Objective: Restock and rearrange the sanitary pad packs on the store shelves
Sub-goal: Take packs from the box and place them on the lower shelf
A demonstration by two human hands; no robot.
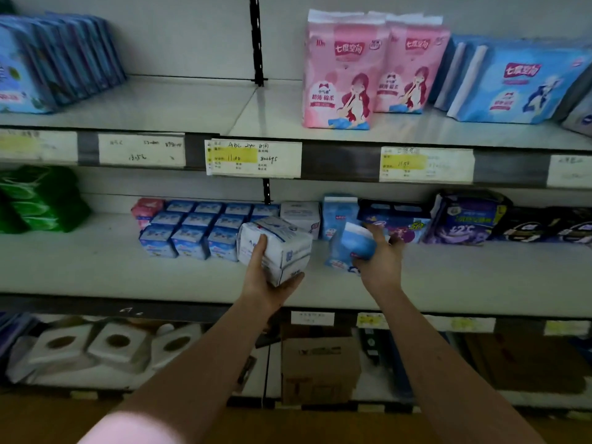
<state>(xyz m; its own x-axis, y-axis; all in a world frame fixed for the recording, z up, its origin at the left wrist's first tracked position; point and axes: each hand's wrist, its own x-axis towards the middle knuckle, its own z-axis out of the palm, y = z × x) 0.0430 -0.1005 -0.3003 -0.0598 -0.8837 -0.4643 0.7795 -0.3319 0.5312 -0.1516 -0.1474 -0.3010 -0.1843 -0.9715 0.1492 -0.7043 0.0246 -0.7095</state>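
left hand (pixel 267 277) gripping white pack (pixel 278 248), right hand (pixel 381 254) gripping blue pack (pixel 347 248)

- I see the upper shelf (pixel 192 104) carrying a row of blue packs (pixel 54 62) at left, with two upright pink packs (pixel 339 75) and light-blue packs (pixel 512 81) at right.
- The middle shelf (pixel 112 270) holds green packs (pixel 41 200), a block of small blue-and-white packs (pixel 192 233), purple packs (pixel 464 219) and dark packs (pixel 544 227).
- Below that I make out white tissue rolls (pixel 96 344) and a cardboard box (pixel 320 363).

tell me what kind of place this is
Most likely a shop aisle: tiered shelves with handwritten price labels on the edges, pink packs facing out, and a cardboard box below. The left hand holds a white pack, the right hand a blue pack.
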